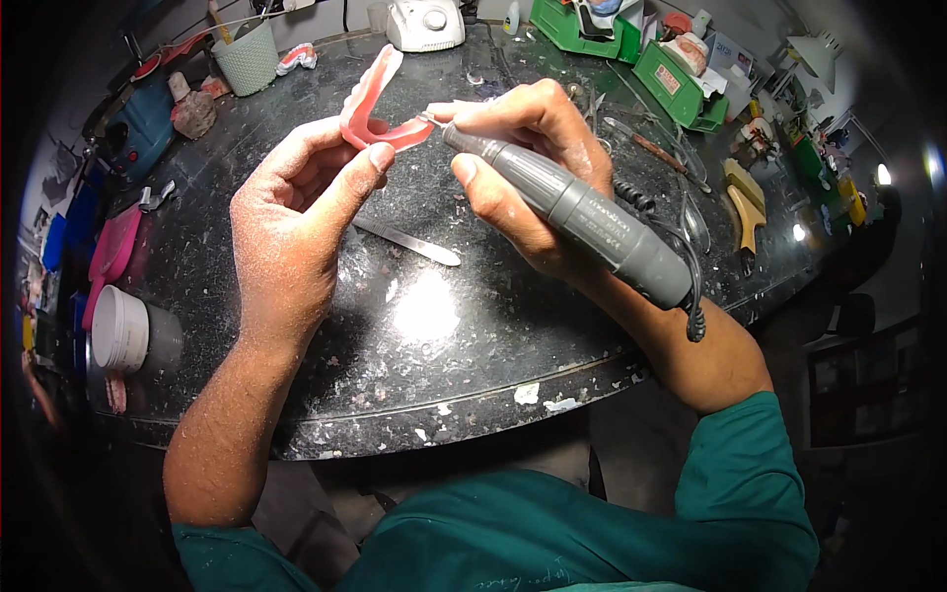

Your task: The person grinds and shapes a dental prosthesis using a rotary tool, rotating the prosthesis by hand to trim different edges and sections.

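Observation:
My left hand (pixel 296 212) pinches a pink horseshoe-shaped denture base (pixel 370 104) between thumb and fingers, holding it up over the dark speckled bench (pixel 424 335). My right hand (pixel 518 163) grips a grey rotary handpiece (pixel 577 212) like a pen. Its thin bur tip touches the right end of the pink piece. A coiled black cord (pixel 681 252) runs from the back of the handpiece. Both hands are dusted with white powder.
A flat metal blade (pixel 406 242) lies on the bench below the hands. At the left stand a white round tub (pixel 120 329) and pink items. A mesh cup (pixel 247 57), a white control box (pixel 424 25) and green trays (pixel 681 84) line the far edge.

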### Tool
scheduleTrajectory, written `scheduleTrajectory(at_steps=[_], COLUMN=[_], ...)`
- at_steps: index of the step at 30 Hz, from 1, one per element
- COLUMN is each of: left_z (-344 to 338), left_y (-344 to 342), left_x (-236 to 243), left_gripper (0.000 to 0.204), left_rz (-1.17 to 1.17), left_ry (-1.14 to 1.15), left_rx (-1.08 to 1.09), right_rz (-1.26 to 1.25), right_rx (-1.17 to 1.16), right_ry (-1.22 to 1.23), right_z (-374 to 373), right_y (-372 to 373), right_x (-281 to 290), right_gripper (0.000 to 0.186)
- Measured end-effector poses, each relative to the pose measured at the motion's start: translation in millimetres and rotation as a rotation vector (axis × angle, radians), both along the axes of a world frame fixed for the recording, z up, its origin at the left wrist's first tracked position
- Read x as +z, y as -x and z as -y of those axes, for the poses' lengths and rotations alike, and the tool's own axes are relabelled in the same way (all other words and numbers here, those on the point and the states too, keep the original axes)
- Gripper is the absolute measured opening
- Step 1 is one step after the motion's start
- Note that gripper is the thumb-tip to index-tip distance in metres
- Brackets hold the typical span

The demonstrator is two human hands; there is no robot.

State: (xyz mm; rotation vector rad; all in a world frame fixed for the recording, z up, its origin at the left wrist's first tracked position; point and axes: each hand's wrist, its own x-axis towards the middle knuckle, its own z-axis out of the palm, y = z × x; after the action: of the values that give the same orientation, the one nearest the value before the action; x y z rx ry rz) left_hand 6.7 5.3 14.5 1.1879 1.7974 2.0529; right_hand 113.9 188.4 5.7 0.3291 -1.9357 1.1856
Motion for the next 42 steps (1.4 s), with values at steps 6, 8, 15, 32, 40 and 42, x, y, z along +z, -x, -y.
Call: scheduleTrajectory(at_steps=[6, 8, 15, 32, 40, 42], left_z=[-1, -1, 0, 1, 3, 2], left_y=[0, -2, 0, -5, -6, -6], left_x=[-1, 0, -2, 0, 2, 1], left_gripper=[0.026, 0.026, 0.025, 0.020, 0.022, 0.022], left_rz=[0.008, -0.002, 0.001, -0.046, -0.070, -0.072], left_ry=[-0.031, -0.020, -0.061, -0.082, -0.029, -0.032], left_rx=[-0.017, -0.010, -0.022, 0.019, 0.036, 0.030], right_rz=[-0.178, -0.151, -0.171, -0.094, -0.211, -0.199], right_rx=[-0.007, -0.010, 0.028, 0.060, 0.005, 0.035], right_ry=[-0.104, -0.108, -0.039, -0.246, -0.216, -0.183], right_z=[-5, -6, -1, -3, -3, -2], right_y=[11, 8, 9, 6, 11, 10], right_x=[-7, -6, -7, -3, -6, -4], right_gripper=[0.029, 0.030, 0.031, 0.027, 0.030, 0.031])
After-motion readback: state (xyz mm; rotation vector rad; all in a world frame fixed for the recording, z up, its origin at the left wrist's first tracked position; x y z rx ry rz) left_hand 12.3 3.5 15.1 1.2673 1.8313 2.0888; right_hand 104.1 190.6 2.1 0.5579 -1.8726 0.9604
